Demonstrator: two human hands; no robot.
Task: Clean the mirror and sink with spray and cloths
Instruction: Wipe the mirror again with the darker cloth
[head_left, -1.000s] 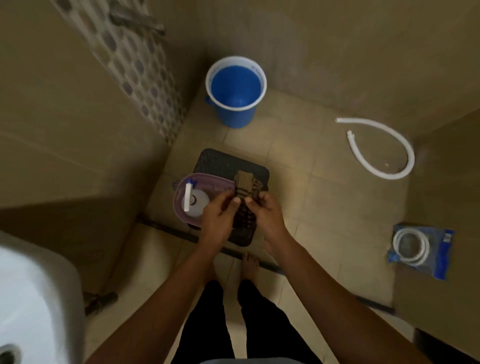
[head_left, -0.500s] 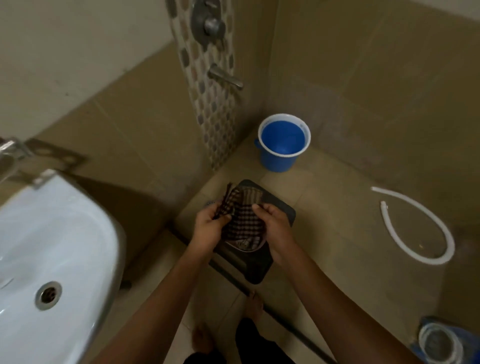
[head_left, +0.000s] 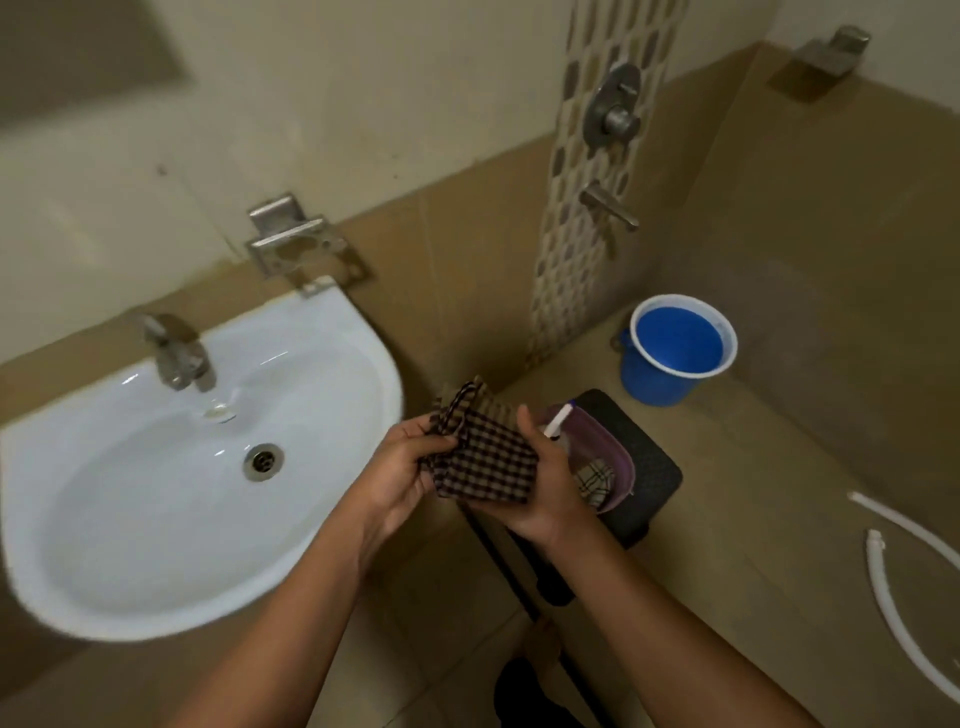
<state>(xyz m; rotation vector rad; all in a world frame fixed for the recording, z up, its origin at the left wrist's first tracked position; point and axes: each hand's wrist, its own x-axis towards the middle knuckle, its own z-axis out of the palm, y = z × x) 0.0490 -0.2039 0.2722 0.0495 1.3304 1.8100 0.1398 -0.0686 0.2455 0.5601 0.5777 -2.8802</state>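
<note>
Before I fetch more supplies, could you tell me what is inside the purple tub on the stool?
The tub holds a spray bottle and a pale checked cloth. The right hand covers its near side, so anything there is hidden.

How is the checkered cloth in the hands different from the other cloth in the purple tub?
The checkered cloth in the hands is dark brown with small checks; the cloth in the tub is pale with thin dark lines. The dark one is held up by the left hand and right hand; the pale one lies untouched in the purple tub. The dark one shows fully; the pale one is partly hidden. Both are patterned cloths.
</note>
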